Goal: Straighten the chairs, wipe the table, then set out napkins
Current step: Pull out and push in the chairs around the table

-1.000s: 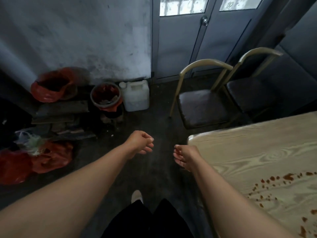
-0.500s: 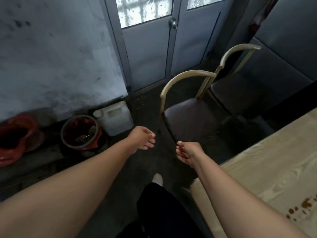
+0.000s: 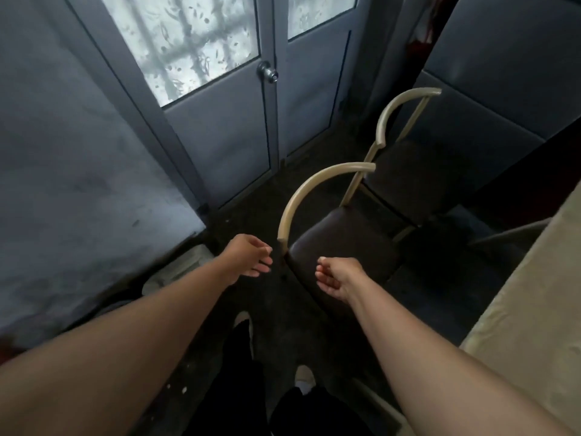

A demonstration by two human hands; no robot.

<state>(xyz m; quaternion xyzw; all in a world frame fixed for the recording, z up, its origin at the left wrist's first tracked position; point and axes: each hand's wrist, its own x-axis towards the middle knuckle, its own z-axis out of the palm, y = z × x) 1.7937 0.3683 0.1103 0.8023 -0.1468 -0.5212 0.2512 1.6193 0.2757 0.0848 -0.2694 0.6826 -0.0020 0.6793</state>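
Two chairs with dark seats and curved beige metal backs stand side by side on the dark floor. The near chair (image 3: 342,243) is right in front of me, the far chair (image 3: 412,174) behind it toward the wall. My left hand (image 3: 248,258) hovers just left of the near chair's back post, fingers loosely curled, holding nothing. My right hand (image 3: 334,276) is over the seat's front corner, fingers apart and empty. A strip of the light wooden table (image 3: 534,303) shows at the right edge.
A grey double door (image 3: 239,130) with frosted glass and a round knob (image 3: 267,72) stands ahead. A pale stained wall (image 3: 78,199) fills the left. Dark padded panels (image 3: 503,73) rise behind the far chair. My dark trousers and light shoes show at the bottom.
I have stepped forward and turned right: the chairs are closer, the red buckets and white jug have left the view, and most of the table has slid off to the right. Both hands stay empty.
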